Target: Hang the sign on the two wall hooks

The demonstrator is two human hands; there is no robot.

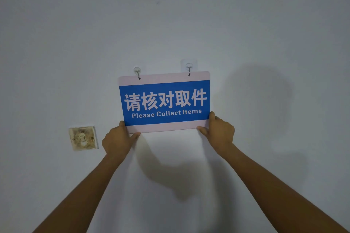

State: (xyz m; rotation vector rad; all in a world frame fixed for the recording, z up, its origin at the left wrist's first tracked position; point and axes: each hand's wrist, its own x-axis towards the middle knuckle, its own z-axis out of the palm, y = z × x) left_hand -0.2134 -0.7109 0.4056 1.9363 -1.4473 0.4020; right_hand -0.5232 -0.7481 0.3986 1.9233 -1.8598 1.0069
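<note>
A blue sign (165, 101) with white Chinese characters and the words "Please Collect Items" is flat against the white wall. Its pale top strip has two small holes. The left wall hook (137, 71) and the right wall hook (189, 67) each reach down into one of these holes. The sign tilts slightly, with its right side higher. My left hand (117, 139) pinches the sign's bottom left corner. My right hand (217, 131) grips the bottom right corner, thumb on the front.
A dirty, yellowed switch plate (83, 138) is set in the wall to the lower left of the sign. Shadows of my arms and head fall on the wall below and to the right.
</note>
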